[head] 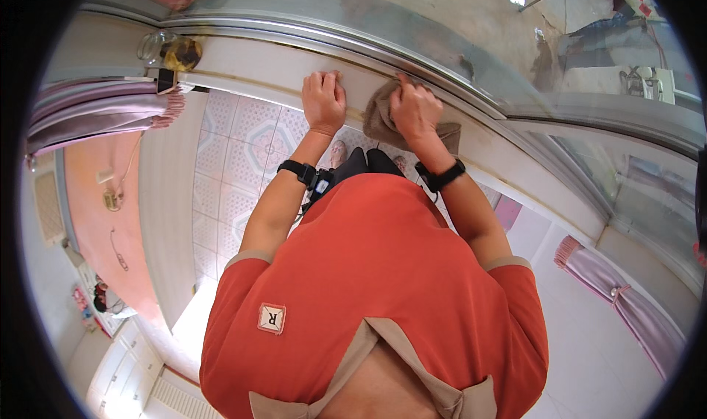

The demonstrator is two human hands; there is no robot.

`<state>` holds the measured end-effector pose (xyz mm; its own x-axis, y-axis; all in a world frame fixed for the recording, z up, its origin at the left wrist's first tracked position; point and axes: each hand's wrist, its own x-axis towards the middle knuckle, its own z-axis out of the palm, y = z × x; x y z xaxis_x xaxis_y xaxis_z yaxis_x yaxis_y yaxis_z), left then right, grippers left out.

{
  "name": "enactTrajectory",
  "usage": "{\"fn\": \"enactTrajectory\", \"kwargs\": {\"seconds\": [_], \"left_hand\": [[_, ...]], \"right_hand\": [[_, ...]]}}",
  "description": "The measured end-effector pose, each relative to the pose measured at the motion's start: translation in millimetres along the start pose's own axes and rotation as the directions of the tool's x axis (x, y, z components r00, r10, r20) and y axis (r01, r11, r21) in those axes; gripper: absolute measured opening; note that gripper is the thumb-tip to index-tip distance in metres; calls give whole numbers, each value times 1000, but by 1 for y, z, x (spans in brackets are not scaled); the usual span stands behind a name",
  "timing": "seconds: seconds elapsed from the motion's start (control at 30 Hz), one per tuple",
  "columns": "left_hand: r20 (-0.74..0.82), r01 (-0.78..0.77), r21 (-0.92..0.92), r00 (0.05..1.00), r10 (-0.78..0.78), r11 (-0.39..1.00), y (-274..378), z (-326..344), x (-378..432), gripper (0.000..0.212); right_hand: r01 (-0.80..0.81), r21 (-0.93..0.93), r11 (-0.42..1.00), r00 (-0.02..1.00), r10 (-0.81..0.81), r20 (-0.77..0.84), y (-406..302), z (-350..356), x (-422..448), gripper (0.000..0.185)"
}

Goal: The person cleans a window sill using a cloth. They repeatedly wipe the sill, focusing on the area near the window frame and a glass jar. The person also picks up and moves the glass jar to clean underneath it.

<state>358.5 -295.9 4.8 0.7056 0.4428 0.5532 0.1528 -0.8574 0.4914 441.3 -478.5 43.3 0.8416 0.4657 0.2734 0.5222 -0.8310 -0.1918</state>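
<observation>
A pale windowsill runs along the foot of a sliding window. On the sill rests my left hand, its fingers curled in and nothing visible in them. My right hand holds a brown cloth against the sill, bunched under the palm and fingers. The index finger points out towards the metal window track. One end of the cloth hangs over the sill's inner edge, below my wrist. What lies beneath the cloth is hidden.
A glass jar with dark and yellowish contents lies at the sill's left end, near a phone-like black device. Tied curtains hang at left and right. Window glass rises beyond the track. Patterned floor tiles show below.
</observation>
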Motion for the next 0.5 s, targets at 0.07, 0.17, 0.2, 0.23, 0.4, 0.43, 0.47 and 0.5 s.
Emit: {"fn": "enactTrajectory", "kwargs": {"seconds": [0.07, 0.17, 0.2, 0.23, 0.4, 0.43, 0.47, 0.5], "left_hand": [[-10, 15, 10, 1000, -15, 1000, 0, -1, -2, 23], [9, 32, 0, 999, -32, 999, 2, -2, -3, 22], [6, 34, 3, 999, -34, 999, 2, -1, 0, 22], [6, 35, 6, 999, -35, 999, 4, -2, -1, 22], [21, 31, 2, 999, -31, 1000, 4, -2, 1, 23], [21, 29, 0, 999, -29, 1000, 4, -1, 1, 23], [23, 25, -4, 999, -25, 1000, 2, -1, 3, 23], [21, 20, -1, 1000, -20, 1000, 2, -1, 2, 23]], "right_hand": [[1, -14, 1000, 1000, -1, -26, 14, 1, -7, 29], [-26, 48, 999, 999, 28, -23, 13, 10, -11, 30], [-39, 83, 996, 999, 40, -11, 4, 15, -7, 30], [-55, 117, 992, 998, 55, 3, -7, 17, -3, 30], [53, 254, 966, 997, -63, 32, -52, 29, 30, 30], [62, 237, 970, 997, -72, 31, -53, 28, 30, 30], [69, 219, 973, 997, -78, 30, -54, 26, 31, 31], [36, 177, 984, 997, -48, 66, -49, 21, 26, 31]]}}
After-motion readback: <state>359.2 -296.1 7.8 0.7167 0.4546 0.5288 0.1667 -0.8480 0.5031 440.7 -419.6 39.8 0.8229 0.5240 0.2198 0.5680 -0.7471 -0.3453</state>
